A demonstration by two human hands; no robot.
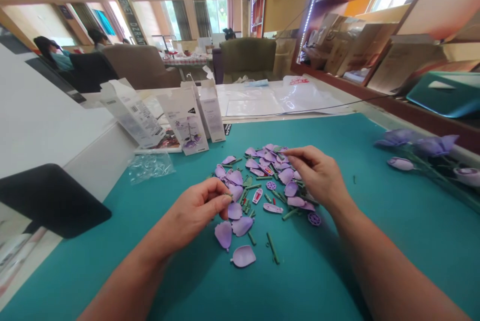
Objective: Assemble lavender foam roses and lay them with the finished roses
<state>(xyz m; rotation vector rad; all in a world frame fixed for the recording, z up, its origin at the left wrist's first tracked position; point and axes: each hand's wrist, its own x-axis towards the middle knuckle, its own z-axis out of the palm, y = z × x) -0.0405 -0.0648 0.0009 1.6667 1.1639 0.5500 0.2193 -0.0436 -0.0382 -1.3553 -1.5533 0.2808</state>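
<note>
Fingers (pixel 218 205) of left hand (pixel 197 211) tight on small green piece (pixel 230 195), those of right hand (pixel 323 177) together at purple petals (pixel 286 176)

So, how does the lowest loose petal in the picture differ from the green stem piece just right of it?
The petal is pale purple, the stem piece green. The petal is broad and rounded; the stem piece is a thin, straight rod. Both lie loose on the teal mat, apart from each other.

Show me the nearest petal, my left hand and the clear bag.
Nearest petal (pixel 243 256): head view, middle of its pale surface.
Left hand (pixel 198 207): head view, back of the hand.
Clear bag (pixel 151 166): head view, its crumpled middle.
</note>
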